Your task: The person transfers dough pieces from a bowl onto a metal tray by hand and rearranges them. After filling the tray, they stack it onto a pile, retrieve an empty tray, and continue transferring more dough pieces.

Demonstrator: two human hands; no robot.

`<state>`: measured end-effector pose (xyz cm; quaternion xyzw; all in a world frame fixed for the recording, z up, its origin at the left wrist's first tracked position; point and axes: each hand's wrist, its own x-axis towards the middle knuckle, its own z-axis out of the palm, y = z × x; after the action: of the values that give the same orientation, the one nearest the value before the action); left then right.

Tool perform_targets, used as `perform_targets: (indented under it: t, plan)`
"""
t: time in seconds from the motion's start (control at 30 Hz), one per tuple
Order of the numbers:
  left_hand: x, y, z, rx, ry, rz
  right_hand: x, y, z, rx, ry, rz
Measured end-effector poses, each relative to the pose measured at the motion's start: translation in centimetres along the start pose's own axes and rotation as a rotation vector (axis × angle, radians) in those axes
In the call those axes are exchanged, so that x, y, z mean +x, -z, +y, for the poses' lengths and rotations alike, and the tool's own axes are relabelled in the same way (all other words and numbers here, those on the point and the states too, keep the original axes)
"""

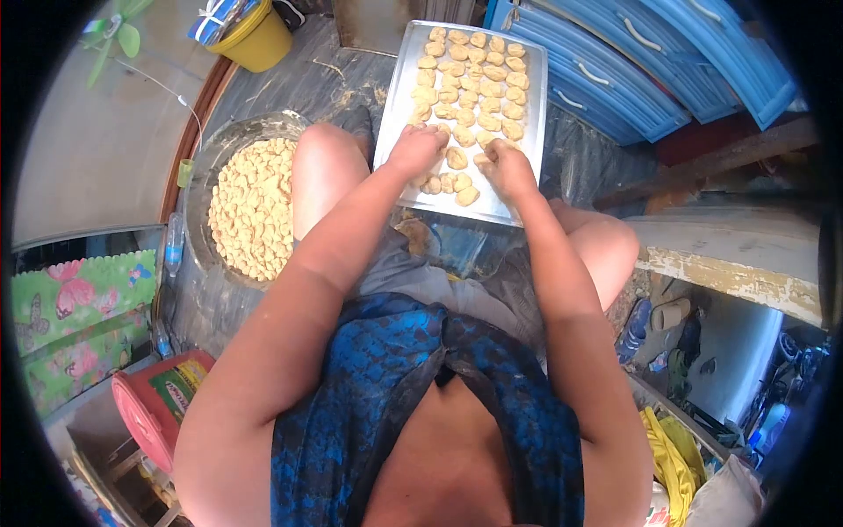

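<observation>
A metal baking tray (537,97) lies across the front of my knees, with rows of flattened, yellowish dough pieces (457,158) on it. Several smaller pieces sit close together near its front edge. My left hand (420,151) is over the tray's left side, fingers curled and closed beside the dough; what they hold, if anything, is hidden. Over the right side, my right hand (507,167) is closed in a pinch at a dough piece, partly covered by the fingers. Left of my knee stands a large round basin (198,180) heaped with similar small dough pieces.
Blue drawers (606,66) stand just beyond the tray at right. A yellow bucket (255,42) is at the back left. Plastic bottles (175,241) and a red-lidded tub (145,422) are at left. A worn wooden ledge (738,285) and slippers (634,329) lie at right.
</observation>
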<state>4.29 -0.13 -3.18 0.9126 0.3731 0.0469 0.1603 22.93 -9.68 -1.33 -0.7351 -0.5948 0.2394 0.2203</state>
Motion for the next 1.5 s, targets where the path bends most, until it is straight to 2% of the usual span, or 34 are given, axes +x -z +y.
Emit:
perform_targets:
  t: [0.1, 0.13, 0.17, 0.27, 0.33, 0.4, 0.53, 0.6, 0.67, 0.7, 0.73, 0.77, 0.8, 0.83, 0.87, 0.93, 1.0, 1.1, 1.2, 1.27, 1.3, 1.37, 1.5]
  plan:
    - [-0.4, 0.3, 0.7, 0.044, -0.021, 0.008, 0.3, 2.0, 0.3, -0.024, -0.116, 0.000]
    - [-0.8, 0.8, 1.2, 0.038, -0.121, 0.063, 0.4, 2.9, 0.8, -0.063, -0.127, -0.002]
    - [-0.9, 0.9, 1.5, 0.031, -0.222, 0.120, 0.4, 3.8, 1.3, -0.134, -0.130, -0.050]
    - [-0.8, 0.3, 2.3, 0.013, -0.269, 0.059, -0.7, 3.0, 3.2, -0.236, -0.066, -0.029]
    - [-0.3, -0.6, 2.1, 0.012, -0.261, 0.050, -0.7, 2.4, 2.5, -0.270, -0.095, -0.059]
    - [0.0, -1.2, 2.0, 0.015, -0.247, 0.041, -0.6, 2.2, 1.8, -0.223, -0.265, -0.017]
    - [-0.4, 0.1, 2.7, -0.012, -0.193, 0.129, -0.4, 1.6, 2.3, -0.131, -0.267, 0.012]
    - [-1.0, 1.1, 2.9, -0.044, -0.147, 0.174, -0.7, 1.8, 1.9, -0.140, -0.174, 0.084]
    - [-2.0, 1.8, 2.1, -0.160, 0.048, -0.033, -1.2, 2.1, 0.4, -0.169, -0.159, 0.091]
    - [-2.8, 2.3, 1.7, -0.158, 0.054, -0.029, -1.4, 2.2, -0.7, -0.197, -0.146, 0.103]
    - [-4.0, 2.8, 1.4, -0.158, 0.090, -0.121, -1.4, 1.6, -0.9, -0.194, -0.139, 0.101]
    - [-4.8, 3.1, 1.2, -0.159, 0.126, -0.215, -1.4, 0.8, -0.8, -0.101, -0.039, 0.009]
    - [-5.3, 3.1, 1.1, -0.156, 0.132, -0.217, -1.7, 0.3, -1.5, -0.007, 0.061, -0.085]
    - [-5.7, 2.8, 0.9, -0.113, 0.167, -0.222, -2.1, -0.1, -2.6, -0.066, 0.099, -0.156]
    - [-6.1, 2.6, 0.7, -0.069, 0.202, -0.225, -2.3, -1.1, -3.3, -0.061, 0.104, -0.158]
    - [-6.3, 2.3, 0.6, -0.023, 0.182, -0.186, -2.5, -3.1, -4.1, -0.198, 0.294, -0.120]
    - [-6.3, 1.8, 0.3, 0.021, 0.161, -0.146, -2.6, -4.5, -4.3, -0.264, 0.341, -0.116]
    - [-5.9, 0.9, -0.4, 0.110, 0.172, -0.091, -2.1, -5.1, -4.1, -0.377, 0.312, -0.132]
    - [-5.9, 1.0, -0.2, 0.139, 0.203, -0.022, -2.3, -4.1, -4.2, -0.257, 0.251, -0.141]
    - [-5.9, 1.7, 0.7, 0.065, -0.059, 0.056, -2.6, -3.4, -4.1, -0.289, 0.201, -0.176]
    - [-5.8, 1.5, 1.0, 0.065, -0.061, 0.053, -2.6, -3.4, -3.9, -0.287, 0.198, -0.176]
    - [-5.4, 1.1, 1.7, 0.063, -0.166, -0.010, -2.5, -3.4, -3.5, -0.273, 0.047, -0.197]
    - [-4.1, -0.7, 1.1, 0.161, -0.070, 0.000, -2.9, -2.1, -2.6, -0.241, 0.042, -0.197]
